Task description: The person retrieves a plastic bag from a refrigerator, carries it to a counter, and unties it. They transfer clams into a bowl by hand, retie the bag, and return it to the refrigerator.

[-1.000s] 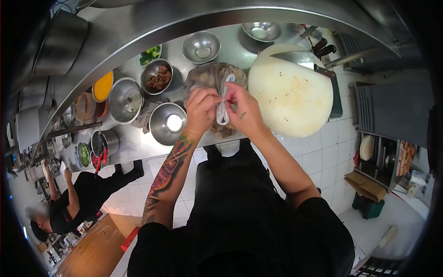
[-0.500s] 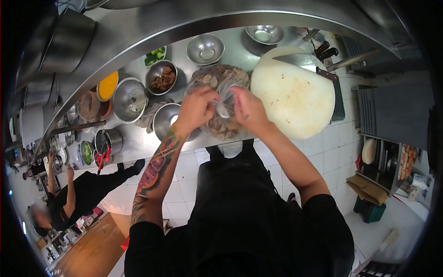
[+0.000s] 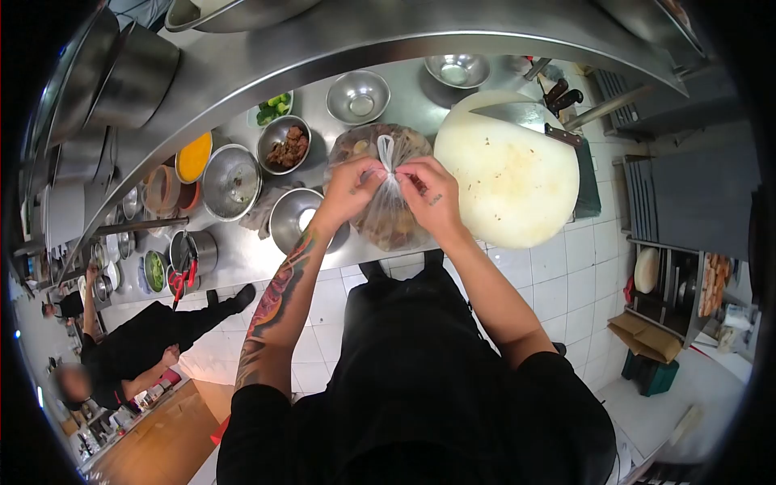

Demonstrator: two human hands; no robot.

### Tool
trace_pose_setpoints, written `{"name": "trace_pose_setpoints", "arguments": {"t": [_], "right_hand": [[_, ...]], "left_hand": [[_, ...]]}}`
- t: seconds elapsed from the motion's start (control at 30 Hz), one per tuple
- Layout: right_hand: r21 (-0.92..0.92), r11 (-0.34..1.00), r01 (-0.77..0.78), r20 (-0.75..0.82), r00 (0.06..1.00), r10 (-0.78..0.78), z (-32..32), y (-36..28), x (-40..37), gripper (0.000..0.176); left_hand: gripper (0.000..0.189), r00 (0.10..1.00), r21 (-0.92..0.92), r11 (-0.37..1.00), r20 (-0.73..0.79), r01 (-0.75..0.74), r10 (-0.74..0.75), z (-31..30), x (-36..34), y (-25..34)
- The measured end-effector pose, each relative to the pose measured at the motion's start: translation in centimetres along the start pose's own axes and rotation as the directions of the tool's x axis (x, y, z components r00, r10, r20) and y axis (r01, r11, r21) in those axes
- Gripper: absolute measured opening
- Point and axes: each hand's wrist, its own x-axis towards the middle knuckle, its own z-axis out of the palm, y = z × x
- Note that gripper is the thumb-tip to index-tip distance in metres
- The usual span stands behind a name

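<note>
A clear plastic bag full of brownish sliced pieces, which I cannot identify, sits on the steel counter in front of me. Its neck is gathered into a twist with a loop standing up. My left hand pinches the neck from the left side. On the other side, my right hand grips the same neck with fingers curled in. Right of the bag lies a round white cutting board, with a cleaver across its far edge.
Steel bowls stand behind and left of the bag, one holding browned meat. A pot with red-handled scissors is at the left. A steel shelf overhangs the counter. Another person stands at the far left.
The bag's neck has been drawn into a tight twist with a loop pointing away from me. Both hands have come closer together around it. The other person's arm has lowered.
</note>
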Motion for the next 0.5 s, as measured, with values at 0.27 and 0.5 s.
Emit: {"name": "trace_pose_setpoints", "arguments": {"t": [0.27, 0.5], "right_hand": [[0.337, 0.831, -0.442, 0.095, 0.894, 0.437, 2.2, 1.3, -0.6, 0.011], [0.502, 0.739, -0.449, 0.114, 0.881, 0.459, 3.2, 2.9, -1.2, 0.011]], "left_hand": [[0.012, 0.950, -0.201, 0.979, -0.311, -0.026, -0.038, 4.1, -1.0, -1.7], [0.008, 0.916, -0.768, 0.578, 0.028, 0.276, -0.401, 2.5, -1.3, -0.7]]}}
